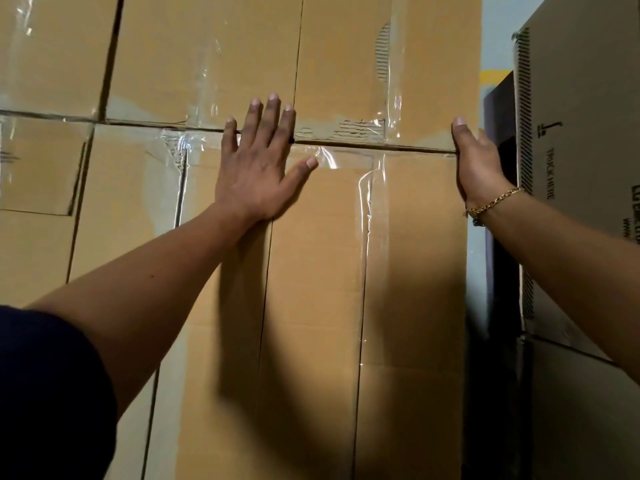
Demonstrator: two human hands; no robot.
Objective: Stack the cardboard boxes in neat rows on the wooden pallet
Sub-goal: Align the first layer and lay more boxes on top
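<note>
A wall of stacked brown cardboard boxes fills the view, their seams sealed with clear tape. My left hand (258, 161) presses flat with spread fingers across the seam between an upper box (346, 64) and the tall lower box (311, 306). My right hand (476, 161) lies with straight fingers against the right-hand edge of the stack at that same seam; a gold chain bracelet is on its wrist. More stacked boxes (45, 168) continue to the left. The wooden pallet is out of sight.
Another stack of cardboard boxes (581, 133) with black print stands close on the right. A narrow dark gap (498, 254) separates it from the main stack. A pale wall shows at the top of that gap.
</note>
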